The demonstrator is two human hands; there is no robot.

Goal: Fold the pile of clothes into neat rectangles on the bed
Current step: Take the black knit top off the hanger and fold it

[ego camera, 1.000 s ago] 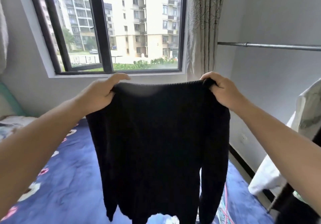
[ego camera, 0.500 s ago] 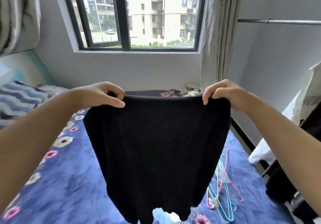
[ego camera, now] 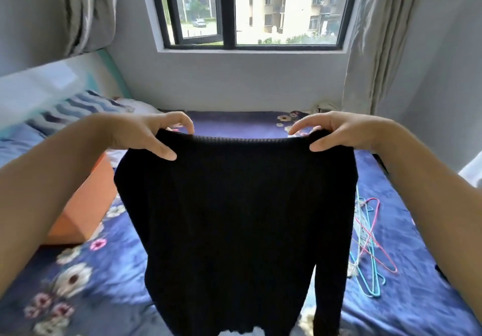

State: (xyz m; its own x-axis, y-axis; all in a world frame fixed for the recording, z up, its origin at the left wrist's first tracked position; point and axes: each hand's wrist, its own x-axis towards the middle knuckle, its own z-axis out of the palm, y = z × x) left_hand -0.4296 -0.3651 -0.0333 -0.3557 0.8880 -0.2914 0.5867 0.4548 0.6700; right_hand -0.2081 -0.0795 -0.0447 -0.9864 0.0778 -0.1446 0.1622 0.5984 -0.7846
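Left fingers: I see my left hand (ego camera: 146, 134) pinching the top edge of the black sweater (ego camera: 234, 226) at its left corner, thumb on my side of the cloth, fingers (ego camera: 182, 123) curled over the far side.
Right fingers: my right hand (ego camera: 336, 132) grips the same edge at the right corner, thumb pressed on the near face, fingers hooked over the back.
Sweater position: held in the air between my two hands, above the bed (ego camera: 109, 283), its bottom edge running out of the lower frame.
Sweater axis: long axis vertical; the ribbed top edge runs level from hand to hand, the body hangs straight down, and one sleeve hangs down the right side.
Sweater count: one garment in my hands.
Bed: a blue sheet with a flower print, spread under the sweater.
Orange box (ego camera: 86, 205): one, on the bed at my left, behind my left forearm.
Hangers (ego camera: 370, 247): a loose tangle of pink and light blue wire ones on the bed at my right; I cannot count them surely.
Pillow (ego camera: 78, 108): one striped, at the head of the bed, far left.
Window (ego camera: 250, 9): one, dark-framed, in the far wall, with curtains (ego camera: 375, 48) on each side.
Writing: I can read none on anything.
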